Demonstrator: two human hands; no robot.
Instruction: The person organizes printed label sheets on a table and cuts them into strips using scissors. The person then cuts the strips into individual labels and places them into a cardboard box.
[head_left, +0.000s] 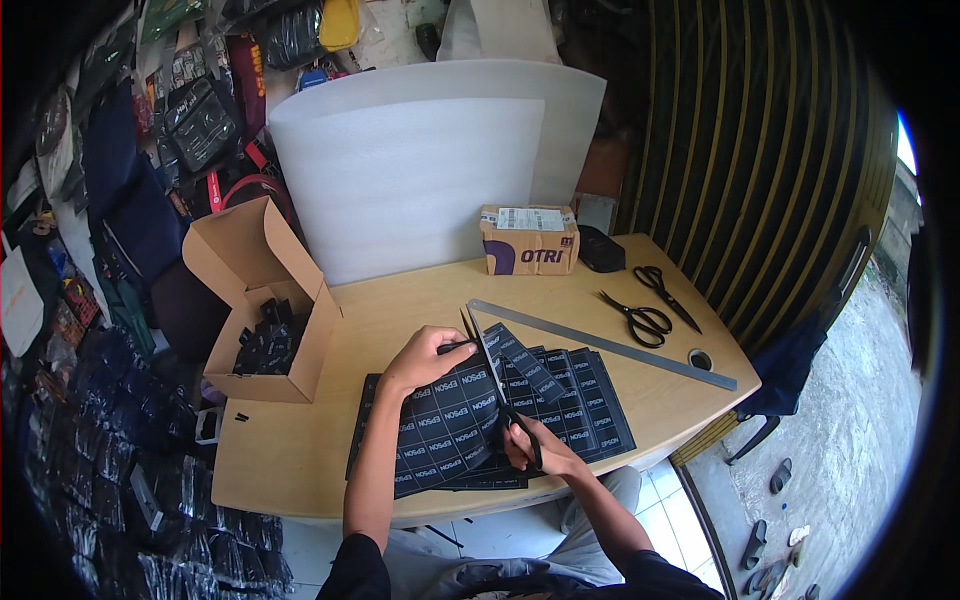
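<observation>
The left hand's (430, 360) fingers are pinching a black printed sheet (440, 425) lying toward the bench's (400, 308) seven o'clock; the right hand's (537, 445) fingers are gripping scissors (507, 408) pointing toward eleven.

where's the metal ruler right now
In the head view, the metal ruler slants across the right half of the table, between the loose black scissors and the patterned black sheets.

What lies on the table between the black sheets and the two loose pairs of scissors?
A long metal ruler slants across the tabletop between the black sheets and those scissors; the head view shows it.
</observation>
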